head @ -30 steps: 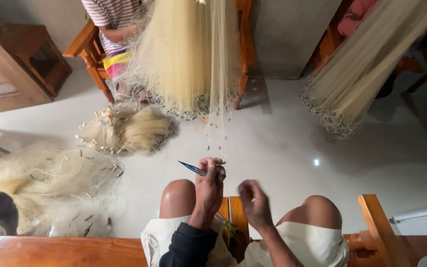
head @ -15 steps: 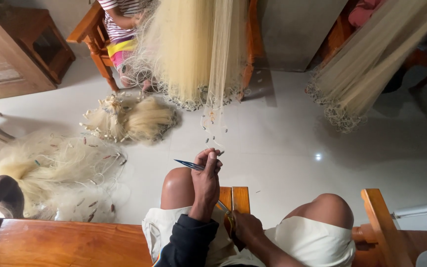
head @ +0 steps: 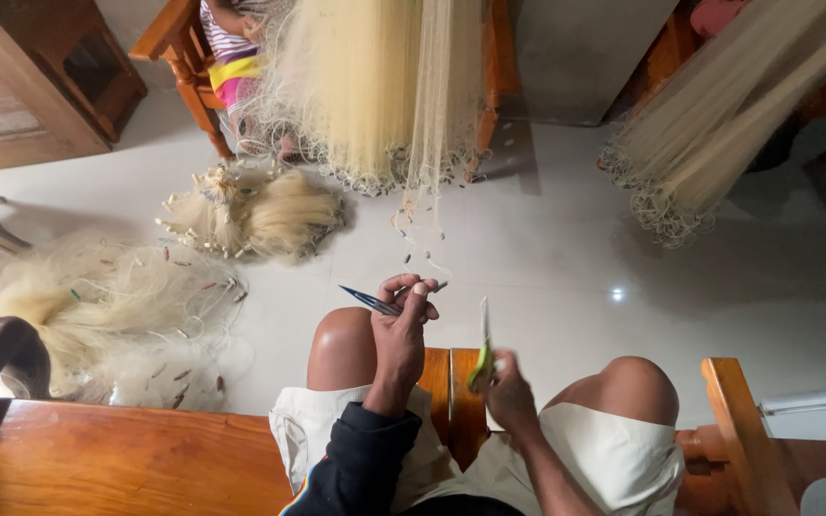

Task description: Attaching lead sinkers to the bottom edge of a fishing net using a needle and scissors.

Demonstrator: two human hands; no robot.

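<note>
My left hand [head: 403, 330] is raised over my left knee, fingers pinched on a thin strand of the pale fishing net [head: 429, 143] that hangs down in front of me, and it also holds a dark blue netting needle [head: 367, 300] pointing left. Lower down between my knees, my right hand [head: 507, 392] grips a small cutter with a green handle and a pale blade [head: 483, 339] pointing up. I sit on a wooden chair [head: 451, 382].
Heaps of pale net with small weights lie on the white tiled floor [head: 566, 258] at left [head: 97, 315] and centre left [head: 255, 210]. Another bundle of net [head: 719, 124] hangs at right. A person in striped clothes [head: 227, 48] sits on a wooden chair at the back. Wooden furniture [head: 40, 76] stands at left.
My right hand dropped from beside the left hand down between my knees and now lifts up holding the green-handled cutter. My left hand stays pinched on the strand.
</note>
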